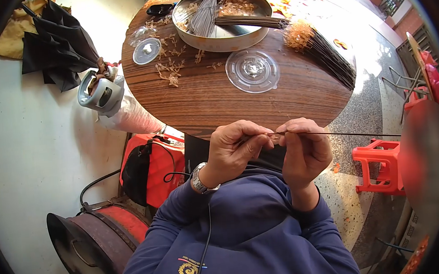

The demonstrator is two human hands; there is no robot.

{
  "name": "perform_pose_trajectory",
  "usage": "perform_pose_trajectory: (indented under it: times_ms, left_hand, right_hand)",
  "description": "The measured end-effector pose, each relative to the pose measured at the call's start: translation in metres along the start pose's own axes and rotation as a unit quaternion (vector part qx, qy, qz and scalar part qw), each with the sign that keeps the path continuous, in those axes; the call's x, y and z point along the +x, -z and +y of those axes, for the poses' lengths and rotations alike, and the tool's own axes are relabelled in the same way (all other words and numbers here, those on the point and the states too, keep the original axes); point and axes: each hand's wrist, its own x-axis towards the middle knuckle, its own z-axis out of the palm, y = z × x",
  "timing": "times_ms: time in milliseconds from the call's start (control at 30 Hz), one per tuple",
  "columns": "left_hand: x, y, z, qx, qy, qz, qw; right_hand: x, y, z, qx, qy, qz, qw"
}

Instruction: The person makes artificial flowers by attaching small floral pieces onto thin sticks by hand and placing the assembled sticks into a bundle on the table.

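Observation:
My left hand, with a metal watch on its wrist, is closed in a pinch at the near edge of the table. My right hand pinches a thin dark wire stem, which sticks out far to the right. Between the fingertips of both hands is the stem's other end; any small piece there is mostly hidden. Beyond them on the table lies a bundle of dark wire stems with pale orange, petal-like tips. A round tin holds grey wires and loose pale orange pieces.
Clear plastic lids and small branching sprigs lie on the round wooden table. A red stool stands to the right. At left are a black umbrella, a grey gas-cylinder top and a metal drum.

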Motion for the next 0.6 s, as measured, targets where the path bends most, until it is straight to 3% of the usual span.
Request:
perform_pose_trajectory:
  times_ms: [167,400,467,533,600]
  left_hand:
    - [0.000,0.005,-0.003,0.039,0.010,-0.006,0.999]
    - [0.000,0.004,-0.009,0.017,0.041,0.022,0.999]
    - [0.003,0.002,-0.008,0.029,0.056,0.019,0.998]
    - [0.010,0.002,-0.010,0.042,0.067,0.018,0.997]
    - [0.018,0.008,-0.016,0.071,0.136,0.034,0.988]
  right_hand:
    - [0.006,0.004,0.002,-0.128,0.000,-0.041,0.991]
    - [0.000,0.010,0.008,-0.142,-0.065,-0.047,0.987]
    - [0.000,0.006,0.008,-0.035,-0.157,-0.005,0.987]
    - [0.001,0.013,0.016,-0.036,-0.172,0.003,0.984]
    - [0.002,0.023,0.025,-0.106,-0.233,0.031,0.966]
